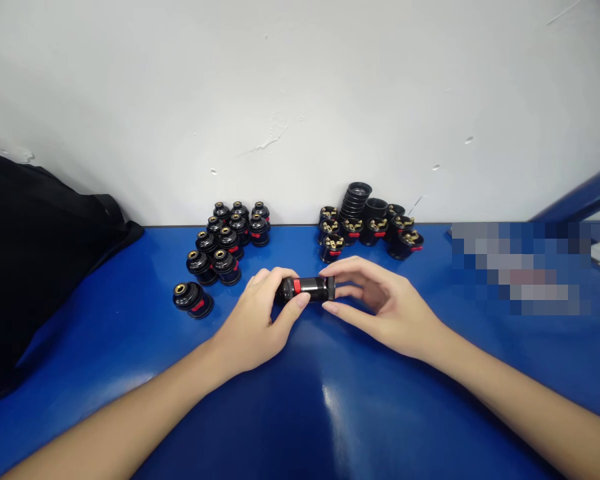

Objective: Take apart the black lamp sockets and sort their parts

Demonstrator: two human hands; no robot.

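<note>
Black cylinder [314,287], partly covered, is gripped by the left hand [255,321], unclear whether also by the right hand [396,305]

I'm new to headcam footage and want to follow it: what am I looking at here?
There is no machine here, just a person's two bare hands, in one picture from a camera worn on the head, facing forward and down. The left hand holds a black cylinder with a red tab; the right hand has its fingertips around the other end, though how firmly is unclear. On the blue table stand domed black pieces at left and, at right, black cups with brass-coloured contacts.
</note>
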